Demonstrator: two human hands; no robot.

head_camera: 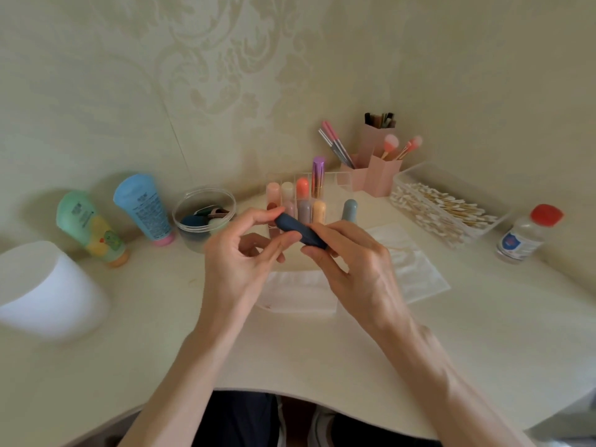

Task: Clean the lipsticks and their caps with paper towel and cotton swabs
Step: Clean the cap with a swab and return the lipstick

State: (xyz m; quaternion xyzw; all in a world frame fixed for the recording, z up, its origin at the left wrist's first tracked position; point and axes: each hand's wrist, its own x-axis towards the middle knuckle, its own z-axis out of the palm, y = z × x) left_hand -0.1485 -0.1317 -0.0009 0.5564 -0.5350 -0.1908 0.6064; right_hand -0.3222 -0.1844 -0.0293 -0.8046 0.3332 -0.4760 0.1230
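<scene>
A dark blue lipstick [298, 229] lies crosswise in the air between both hands, above the table. My left hand [250, 253] pinches its left end with thumb and fingertips. My right hand [353, 266] grips its right end with curled fingers. Behind the hands stands a clear organizer [342, 180] with several pastel lipsticks and a tall purple one [318, 175]. A grey-blue lipstick [349, 209] stands beside the organizer. Folded paper towels [298, 293] [411, 269] lie flat under and to the right of the hands. A clear tray of cotton swabs [448, 208] sits at the right.
A white container [48, 291] stands at the left edge. Green [90, 227] and blue [143, 209] tubes lean against the wall. A clear round tub [203, 217] holds sponges. Pink brush holders [377, 169] stand at the back, a red-capped bottle [529, 233] at the far right.
</scene>
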